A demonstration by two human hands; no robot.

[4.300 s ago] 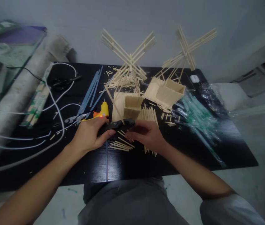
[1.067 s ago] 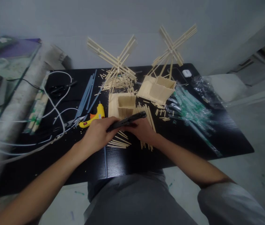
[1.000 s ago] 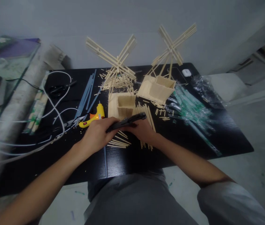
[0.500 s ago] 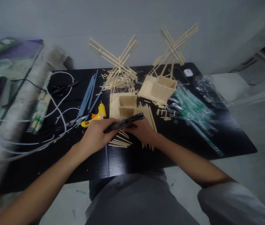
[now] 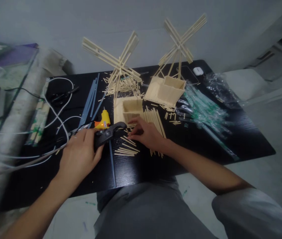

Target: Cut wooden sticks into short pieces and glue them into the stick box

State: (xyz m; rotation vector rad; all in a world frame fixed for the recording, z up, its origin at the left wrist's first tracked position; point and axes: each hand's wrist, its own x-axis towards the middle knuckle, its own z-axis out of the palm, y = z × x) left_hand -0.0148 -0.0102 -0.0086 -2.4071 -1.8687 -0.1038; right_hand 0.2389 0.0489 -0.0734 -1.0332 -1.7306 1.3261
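My left hand [image 5: 79,151] is closed around black cutters [image 5: 104,135], whose curved jaw points right, toward my other hand. My right hand [image 5: 148,134] is just past the jaw tip, above loose wooden sticks [image 5: 127,151], its fingers drawn into a pinch. Whatever lies between those fingertips is too small to make out. Right behind my hands stands a wooden windmill model [image 5: 118,111] with crossed blades and an open box on its base. A row of longer sticks [image 5: 154,119] lies beside it, partly under my right hand.
A second windmill model [image 5: 153,89] stands at the back right. Left of centre lies a yellow glue gun [image 5: 104,120], near grey strips [image 5: 89,99] and a looping white cable [image 5: 56,116]. Plastic-wrapped green material [image 5: 203,109] covers the right side. Stick offcuts [image 5: 124,84] are scattered behind.
My left hand has moved left and lower with the cutters, which now show their jaw. My right hand has come away from them and pinches over the sticks. The view has shifted slightly.
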